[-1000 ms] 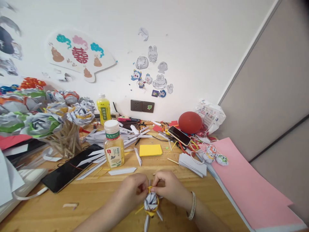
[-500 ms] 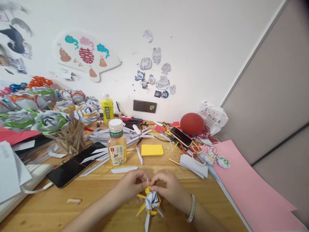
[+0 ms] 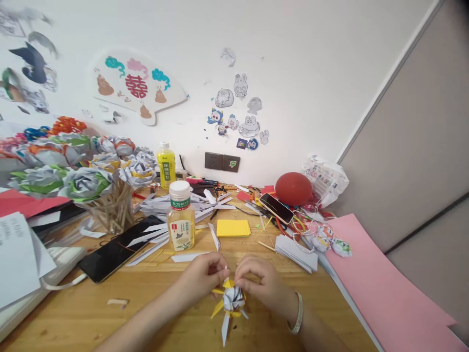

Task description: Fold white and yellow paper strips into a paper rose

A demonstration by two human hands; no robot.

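Observation:
A half-folded paper flower (image 3: 233, 299) with a white, crumpled-looking centre and yellow and white pointed strips spreading around it is held just above the wooden table. My left hand (image 3: 205, 275) pinches its far side near a white tip, thumb against forefinger. My right hand (image 3: 264, 282), with a silvery bracelet on the wrist, has thumb and forefinger closed at the flower's upper right edge by a yellow petal. The flower's underside is hidden.
Beyond my hands stand a tea bottle (image 3: 181, 220), a yellow paper stack (image 3: 233, 228) and white paper strips (image 3: 296, 252). Finished paper flowers (image 3: 88, 185) crowd the left, near a black tablet-like device (image 3: 113, 254). Pink sheets (image 3: 381, 274) lie right, a phone (image 3: 276, 208) and red balloon (image 3: 293, 188) behind.
My right hand's fingertips have drawn slightly right, widening the gap to my left fingertips. A yellow petal at the top shows more openly. The whole view has shifted slightly.

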